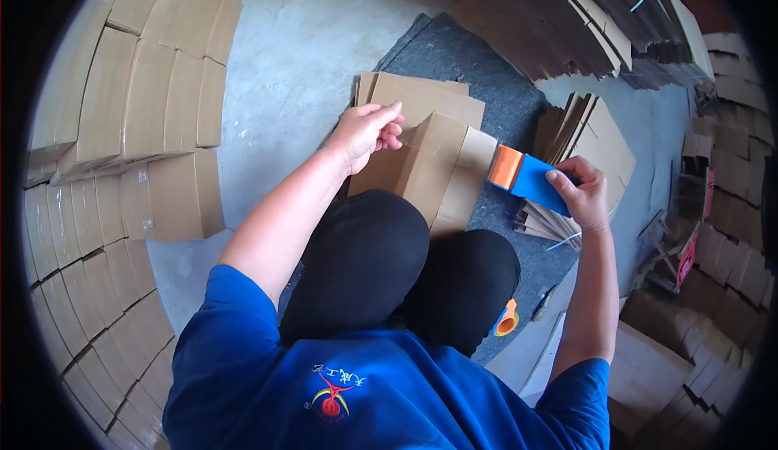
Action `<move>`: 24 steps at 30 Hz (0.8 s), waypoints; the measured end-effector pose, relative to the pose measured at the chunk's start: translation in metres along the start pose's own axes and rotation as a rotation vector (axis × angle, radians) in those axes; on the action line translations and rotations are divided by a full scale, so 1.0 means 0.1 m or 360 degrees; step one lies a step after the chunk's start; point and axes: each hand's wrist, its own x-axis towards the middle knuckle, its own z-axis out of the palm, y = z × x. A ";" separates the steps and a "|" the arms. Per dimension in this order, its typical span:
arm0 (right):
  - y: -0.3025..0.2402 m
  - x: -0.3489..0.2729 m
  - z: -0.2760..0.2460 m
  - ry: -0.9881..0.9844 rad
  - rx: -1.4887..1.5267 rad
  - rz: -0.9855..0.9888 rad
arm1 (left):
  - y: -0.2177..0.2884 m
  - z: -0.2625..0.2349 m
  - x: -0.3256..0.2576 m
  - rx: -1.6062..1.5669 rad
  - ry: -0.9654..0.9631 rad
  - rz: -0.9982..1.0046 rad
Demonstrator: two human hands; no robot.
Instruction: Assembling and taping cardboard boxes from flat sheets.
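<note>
My right hand (pixel 579 195) grips a blue tape dispenser (pixel 535 184) by its body, its orange end (pixel 506 166) at the right edge of a brown cardboard box (pixel 433 158). The box stands in front of my knees, a lighter band along its right side. Over its left part is my left hand (pixel 369 136), fingers curled in and thumb against them. Nothing shows between those fingers, and I cannot tell whether they touch the box. Behind the box lie flat cardboard pieces (pixel 429 98).
Stacked cartons (pixel 130 102) line the left side. Bundles of flat cardboard (pixel 596 138) lie to the right, with larger stacks (pixel 543 21) at the far right. A dark mat (pixel 454 49) covers part of the floor. Another orange and blue dispenser (pixel 506 319) sits beside my right knee.
</note>
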 end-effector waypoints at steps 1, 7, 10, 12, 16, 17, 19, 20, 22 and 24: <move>0.03 0.04 0.02 -0.0013 0.0004 0.0041 | -0.04 0.00 0.07 0.0010 0.0047 -0.0009; 0.35 0.13 0.09 -0.0021 -0.0004 0.0110 | -0.36 0.00 0.37 0.0178 0.0015 0.0075; 0.49 0.14 0.14 -0.0019 0.0062 0.0139 | -0.59 0.04 0.52 0.0152 0.0011 0.0110; 0.55 0.13 0.14 -0.0008 0.0086 0.0171 | -0.64 0.16 0.53 0.0262 0.0044 0.0142; 0.60 0.13 0.14 -0.0017 0.0139 0.0201 | -0.67 0.23 0.46 0.1635 0.0224 0.0909; 0.60 0.12 0.14 -0.0031 0.0133 0.0203 | -0.65 0.25 0.43 0.1796 0.0251 0.0756; 0.61 0.10 0.14 -0.0023 0.0154 0.0235 | -0.67 0.25 0.42 0.2052 0.0252 0.0244; 0.61 0.12 0.15 -0.0038 0.0172 0.0247 | -0.72 0.19 0.42 0.2176 0.0191 0.0115; 0.56 0.15 0.18 -0.0045 0.0186 0.0228 | -0.89 -0.02 0.45 0.2263 0.0257 0.0059; 0.56 0.12 0.15 -0.0030 0.0175 0.0242 | -0.70 0.03 0.54 0.1803 0.0519 0.0843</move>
